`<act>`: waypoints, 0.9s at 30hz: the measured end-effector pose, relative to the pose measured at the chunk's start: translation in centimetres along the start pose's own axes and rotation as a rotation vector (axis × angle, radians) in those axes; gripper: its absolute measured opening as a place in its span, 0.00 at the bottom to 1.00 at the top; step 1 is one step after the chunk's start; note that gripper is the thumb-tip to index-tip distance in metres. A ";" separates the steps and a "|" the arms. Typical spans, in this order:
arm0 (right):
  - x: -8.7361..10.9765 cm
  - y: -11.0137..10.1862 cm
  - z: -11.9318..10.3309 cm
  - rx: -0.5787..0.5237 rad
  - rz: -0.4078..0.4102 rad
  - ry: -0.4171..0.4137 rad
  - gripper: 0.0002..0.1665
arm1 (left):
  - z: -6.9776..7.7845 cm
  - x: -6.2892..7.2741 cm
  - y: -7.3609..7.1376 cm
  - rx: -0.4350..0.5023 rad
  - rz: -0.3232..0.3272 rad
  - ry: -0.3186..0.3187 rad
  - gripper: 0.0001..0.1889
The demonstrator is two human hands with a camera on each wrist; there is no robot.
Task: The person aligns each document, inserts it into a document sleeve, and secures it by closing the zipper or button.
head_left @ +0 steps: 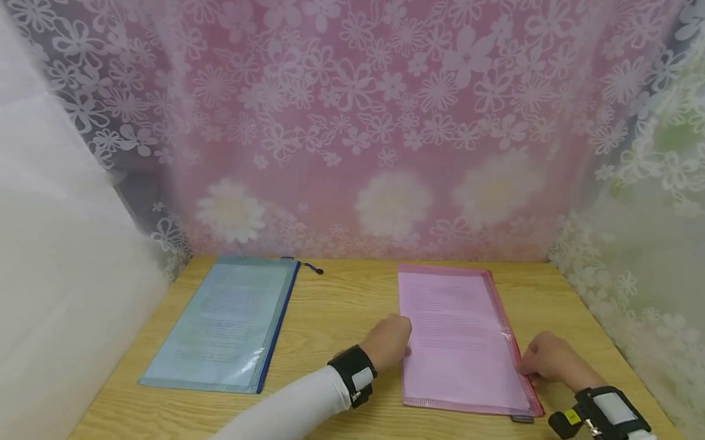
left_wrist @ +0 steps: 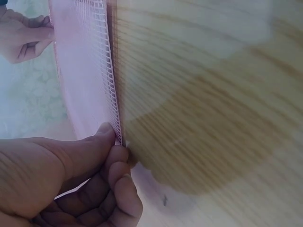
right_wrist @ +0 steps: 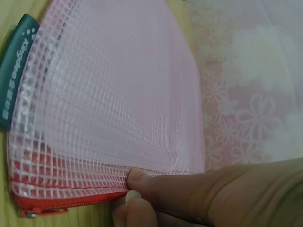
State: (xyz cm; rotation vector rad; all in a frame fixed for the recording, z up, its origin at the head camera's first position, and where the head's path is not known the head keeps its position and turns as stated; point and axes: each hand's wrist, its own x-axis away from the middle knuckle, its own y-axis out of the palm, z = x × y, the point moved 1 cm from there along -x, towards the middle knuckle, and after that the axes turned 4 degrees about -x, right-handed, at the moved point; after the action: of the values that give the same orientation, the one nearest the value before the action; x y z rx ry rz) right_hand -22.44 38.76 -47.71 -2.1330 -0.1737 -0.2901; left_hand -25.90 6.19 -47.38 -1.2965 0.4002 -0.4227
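Note:
A pink mesh zipper pouch (head_left: pixel 453 342) with printed paper inside lies on the right half of the table. My left hand (head_left: pixel 388 342) pinches its left edge; in the left wrist view the thumb and curled fingers (left_wrist: pixel 124 175) meet on the mesh border. At the opposite side my right hand (head_left: pixel 550 358) pinches the red zipper edge. The right wrist view shows that thumb (right_wrist: pixel 142 182) on top of the mesh, close to the red zipper (right_wrist: pixel 85 201). A dark green label tab (right_wrist: pixel 18 71) sticks out from the pouch's near edge.
A blue zipper pouch (head_left: pixel 224 326) with printed paper inside lies on the left of the wooden table (head_left: pixel 326 291), its dark pull cord (head_left: pixel 313 268) pointing right. Pink flowered curtain (head_left: pixel 363 115) hangs behind the table, with pale sheeting (head_left: pixel 49 266) along the left side.

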 end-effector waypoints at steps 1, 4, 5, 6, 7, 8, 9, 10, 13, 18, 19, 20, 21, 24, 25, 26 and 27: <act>0.0 -0.1 0.1 0.002 0.001 0.006 0.13 | 0.1 -0.2 0.1 -0.004 0.000 0.001 0.08; -0.2 -0.4 0.5 0.004 0.002 0.012 0.13 | 0.5 -0.7 0.4 -0.006 -0.008 -0.006 0.08; -0.2 -0.5 0.7 0.001 0.001 0.015 0.12 | 0.6 -0.8 0.5 -0.009 -0.011 -0.011 0.08; -0.2 -0.6 0.8 -0.001 0.000 0.020 0.12 | 0.8 -0.9 0.5 -0.010 -0.012 -0.016 0.07; -0.3 -0.8 0.9 -0.005 -0.002 0.027 0.12 | 0.9 -1.1 0.6 -0.010 -0.010 -0.020 0.07; -0.3 -0.9 1.0 -0.006 -0.005 0.031 0.11 | 1.1 -1.2 0.6 -0.018 -0.004 -0.020 0.07; -0.3 -1.0 1.2 -0.008 -0.008 0.039 0.11 | 1.3 -1.2 0.7 -0.024 -0.001 -0.018 0.07; -0.4 -1.1 1.3 -0.010 -0.010 0.048 0.11 | 1.5 -1.3 0.7 -0.032 0.000 -0.015 0.06; -0.4 -1.4 1.8 -0.008 -0.015 0.067 0.10 | 2.0 -1.3 0.8 -0.044 0.010 -0.005 0.06; -0.6 -2.1 2.3 0.001 -0.011 0.078 0.10 | 2.8 -1.7 0.7 -0.065 0.027 0.001 0.06; -0.7 -2.2 2.4 0.002 -0.007 0.075 0.10 | 2.9 -1.8 0.7 -0.071 0.033 0.003 0.07; -0.7 -2.3 2.4 0.004 -0.004 0.073 0.10 | 3.1 -1.9 0.7 -0.073 0.034 0.003 0.06; -0.7 -2.5 2.5 0.004 -0.001 0.071 0.10 | 3.2 -2.0 0.7 -0.076 0.037 0.004 0.06; -0.6 -2.7 2.7 -0.003 0.003 0.071 0.11 | 3.6 -2.3 0.9 -0.087 0.033 0.002 0.06; -0.6 -2.7 2.9 -0.006 0.005 0.073 0.11 | 3.7 -2.3 1.0 -0.087 0.032 0.000 0.05; -0.6 -2.7 3.0 -0.009 0.004 0.075 0.11 | 3.9 -2.4 1.1 -0.088 0.032 -0.002 0.05; -0.6 -2.7 3.1 -0.011 0.005 0.076 0.11 | 4.0 -2.5 1.2 -0.087 0.031 -0.006 0.05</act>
State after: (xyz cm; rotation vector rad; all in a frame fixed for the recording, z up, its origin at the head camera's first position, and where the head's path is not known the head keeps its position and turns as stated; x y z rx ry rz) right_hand -23.19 42.82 -47.32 -2.1297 -0.1231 -0.3693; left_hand -25.92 11.05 -47.58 -1.3739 0.4375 -0.3784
